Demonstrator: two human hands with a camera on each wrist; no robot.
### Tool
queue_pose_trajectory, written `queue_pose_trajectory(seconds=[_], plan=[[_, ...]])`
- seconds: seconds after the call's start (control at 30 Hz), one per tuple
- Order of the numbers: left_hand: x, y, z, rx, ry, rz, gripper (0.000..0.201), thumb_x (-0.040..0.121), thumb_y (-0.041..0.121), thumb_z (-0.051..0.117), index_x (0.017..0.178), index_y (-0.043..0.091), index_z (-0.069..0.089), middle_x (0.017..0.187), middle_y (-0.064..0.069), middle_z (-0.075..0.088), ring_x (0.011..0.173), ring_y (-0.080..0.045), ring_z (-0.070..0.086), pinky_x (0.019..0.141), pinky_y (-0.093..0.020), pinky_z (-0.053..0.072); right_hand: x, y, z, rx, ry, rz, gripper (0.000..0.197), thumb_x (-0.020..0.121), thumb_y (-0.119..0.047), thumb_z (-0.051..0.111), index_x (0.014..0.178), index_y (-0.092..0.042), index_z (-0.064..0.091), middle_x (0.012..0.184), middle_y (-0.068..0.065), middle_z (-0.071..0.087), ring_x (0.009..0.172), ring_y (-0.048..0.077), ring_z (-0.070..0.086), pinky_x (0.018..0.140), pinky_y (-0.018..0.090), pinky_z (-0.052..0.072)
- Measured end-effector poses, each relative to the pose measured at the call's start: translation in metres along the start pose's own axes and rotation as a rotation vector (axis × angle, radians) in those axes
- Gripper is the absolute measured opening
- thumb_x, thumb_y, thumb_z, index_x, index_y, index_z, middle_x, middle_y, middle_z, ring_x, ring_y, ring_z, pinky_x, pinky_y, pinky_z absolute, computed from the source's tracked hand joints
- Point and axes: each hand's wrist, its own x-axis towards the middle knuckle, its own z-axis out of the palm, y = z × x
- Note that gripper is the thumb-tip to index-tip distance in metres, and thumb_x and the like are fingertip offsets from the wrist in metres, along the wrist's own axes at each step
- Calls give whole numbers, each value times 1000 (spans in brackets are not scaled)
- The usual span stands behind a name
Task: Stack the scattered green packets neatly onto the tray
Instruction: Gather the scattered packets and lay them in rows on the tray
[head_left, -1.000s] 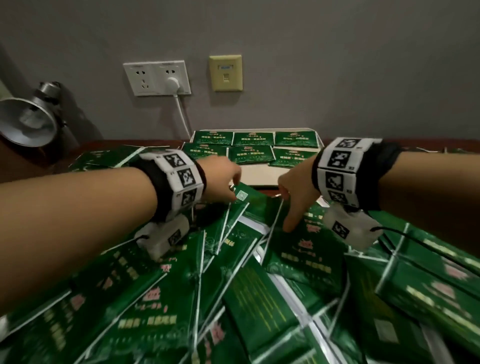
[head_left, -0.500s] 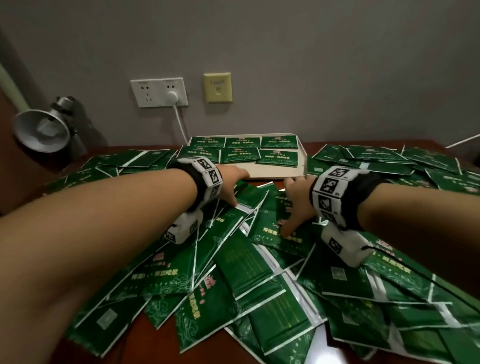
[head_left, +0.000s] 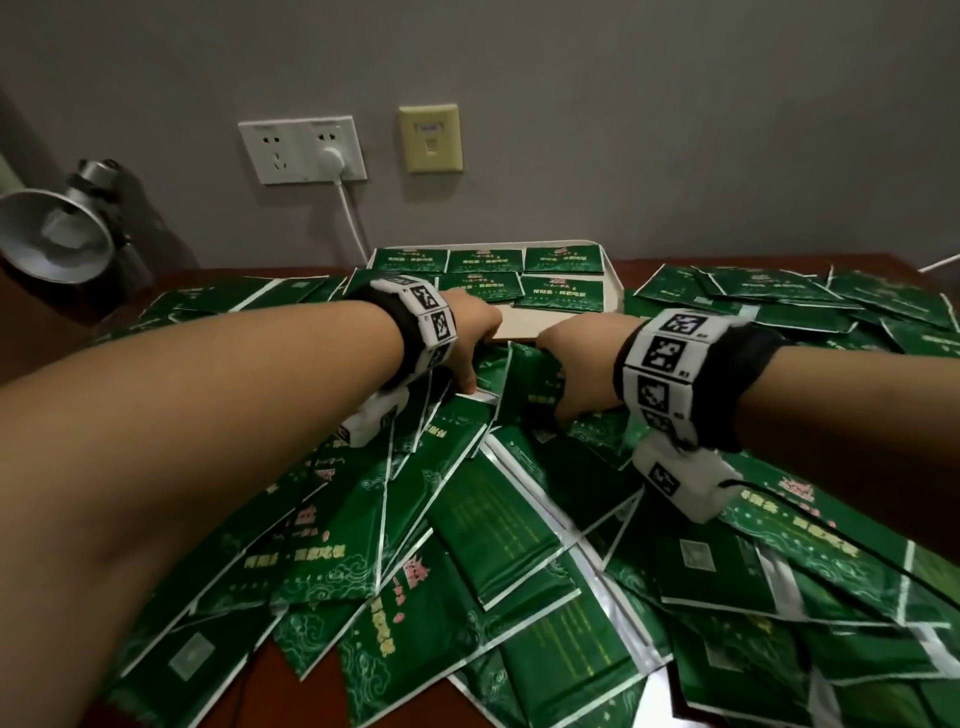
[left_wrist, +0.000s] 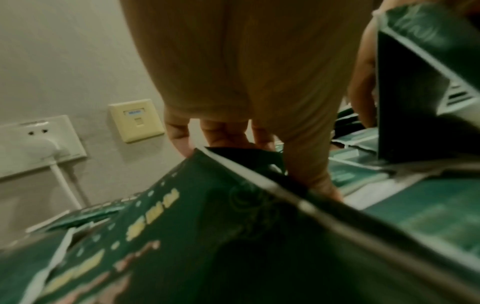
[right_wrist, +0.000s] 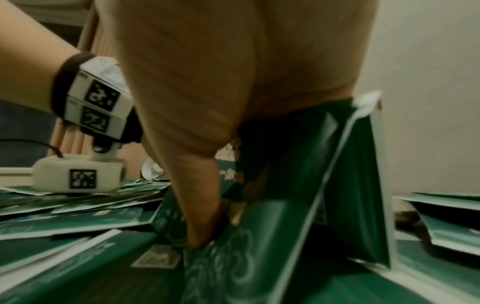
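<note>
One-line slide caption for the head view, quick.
Both hands, left hand and right hand, dig into scattered green foil packets before the shallow white tray.

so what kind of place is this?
Probably a room in a home or small office, not a factory: a reddish wooden desk against a grey wall, a plugged-in wall socket, and a metal clamp lamp.

We see dark green packets (head_left: 488, 540) with silver edges, pale swirls and yellow and pink writing, heaped around our hands. Past our fingers the tray (head_left: 545, 325) is cream, and the table (head_left: 176, 686) under the heap is red-brown. Our wristbands (head_left: 660, 364) are black with white blocks that have black square patterns.
</note>
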Motion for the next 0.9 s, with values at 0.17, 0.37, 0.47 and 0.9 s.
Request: queue_pose_trajectory(seconds=[0.17,0.37,0.47,0.9], plan=[[-5,-1,-1,-118,-22,-11,55,67,30,87,106,13,52,99,-3,54,88,-22,51,70,-32,42,1,8,-4,102,85,64,28,77,-35,75,93,-13,67,83,5,65,78,25,63,60,28,47],[-19,8,-28,-165,258,29,13,82,18,66,81,15,54,76,-1,50,77,-26,50,54,-28,30,-14,16,-18,130,159,96,12,81,-27,67,85,-16,62,80,5,63,81,28,62,64,29,47],[-34,9,-46,-203,269,28,22,85,6,56,74,17,40,75,-2,44,78,-27,45,57,-30,29,-26,14,-31,126,146,103,11,84,-26,64,88,-17,60,73,1,55,78,26,58,66,28,45],[-155,-28,-67,-211,-97,-290,36,92,-1,46,126,4,58,111,-12,59,93,-26,55,70,-21,48,-70,-36,-54,295,-57,-11,18,82,-17,62,99,-12,65,83,5,68,71,19,62,62,26,53]])
